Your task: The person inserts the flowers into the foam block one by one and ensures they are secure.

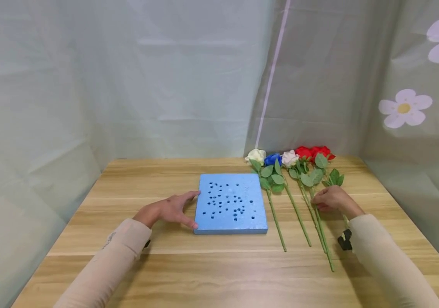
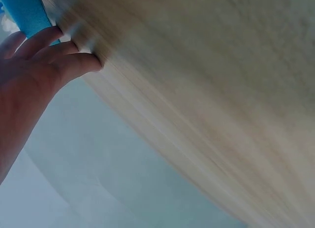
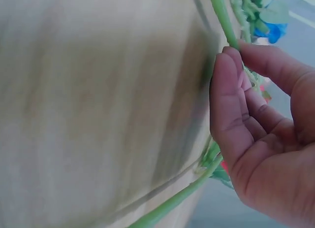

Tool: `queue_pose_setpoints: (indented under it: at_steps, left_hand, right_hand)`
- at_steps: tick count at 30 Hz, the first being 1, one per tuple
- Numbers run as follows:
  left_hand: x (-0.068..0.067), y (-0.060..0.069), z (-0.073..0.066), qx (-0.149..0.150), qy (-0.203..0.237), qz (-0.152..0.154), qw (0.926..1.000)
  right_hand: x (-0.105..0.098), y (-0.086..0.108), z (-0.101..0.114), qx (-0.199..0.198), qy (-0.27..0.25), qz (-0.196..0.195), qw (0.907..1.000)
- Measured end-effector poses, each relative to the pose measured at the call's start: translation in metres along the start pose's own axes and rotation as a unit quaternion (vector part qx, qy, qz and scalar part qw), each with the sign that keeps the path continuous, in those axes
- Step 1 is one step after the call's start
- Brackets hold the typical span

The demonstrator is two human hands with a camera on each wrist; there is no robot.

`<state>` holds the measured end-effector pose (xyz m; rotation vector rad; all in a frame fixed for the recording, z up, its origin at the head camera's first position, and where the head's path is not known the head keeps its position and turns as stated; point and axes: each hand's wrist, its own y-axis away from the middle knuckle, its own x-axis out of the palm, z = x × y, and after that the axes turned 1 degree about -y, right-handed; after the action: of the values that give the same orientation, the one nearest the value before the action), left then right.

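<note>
My right hand (image 1: 333,198) pinches a green stem (image 3: 224,18) between thumb and fingertips. From above, the back of the hand hides most of this; the right wrist view shows the pinch plainly, the other fingers loosely bent behind it. There, a second stem (image 3: 172,201) slants below that hand, near the counter (image 1: 223,278); from above, my wrist and sleeve largely cover it. I cannot tell for sure which rose the pinched stem carries.

Beyond my right fingers, the red roses (image 1: 322,152) lie at the counter's far edge. Farther left of those fingers come the pale pink rose (image 1: 290,158), the blue rose (image 1: 273,160) and the white rose (image 1: 256,155), their stems pointing back toward me.

My left hand (image 1: 171,208) is spread wide, thumb at the near corner of the blue board (image 1: 231,222) and forefinger at its left edge. Only the head view shows the board's many holes, right of those fingers. The left wrist view catches just a corner of it, but shows the outer fingers reaching down beside it.
</note>
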<state>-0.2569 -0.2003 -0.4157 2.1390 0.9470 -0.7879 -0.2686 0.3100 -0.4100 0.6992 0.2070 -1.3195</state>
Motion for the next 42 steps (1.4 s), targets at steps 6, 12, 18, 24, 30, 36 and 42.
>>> queue_pose_setpoints:
  at_steps: [6,12,18,24,30,36,42]
  left_hand:
    - [0.000,-0.002,0.001,-0.001,0.000,0.000,1.0000]
    - [0.001,-0.003,0.001,0.001,-0.009,-0.001,1.0000]
    - [0.002,-0.001,0.000,-0.006,-0.016,-0.004,0.9999]
    - [0.001,0.000,-0.002,-0.006,-0.010,-0.010,0.9999]
    - [-0.001,0.000,-0.005,-0.009,-0.004,-0.003,0.9999]
    - [-0.001,-0.001,-0.006,-0.014,-0.012,0.004,0.9998]
    - [-0.001,-0.002,-0.007,-0.028,-0.029,-0.002,0.9992]
  right_hand:
    - [-0.003,0.002,0.007,0.003,-0.048,0.020,0.9986]
    - [-0.005,0.008,0.016,-0.016,-0.056,0.032,0.9978]
    - [-0.009,0.018,0.024,-0.046,-0.046,0.035,0.9973]
    - [-0.014,0.023,0.035,-0.064,-0.032,0.022,0.9972]
    - [-0.016,0.025,0.053,-0.083,-0.030,0.015,0.9960]
    - [-0.014,0.023,0.071,-0.090,-0.026,0.002,0.9956]
    - [-0.009,0.021,0.093,-0.101,-0.031,-0.008,0.9944]
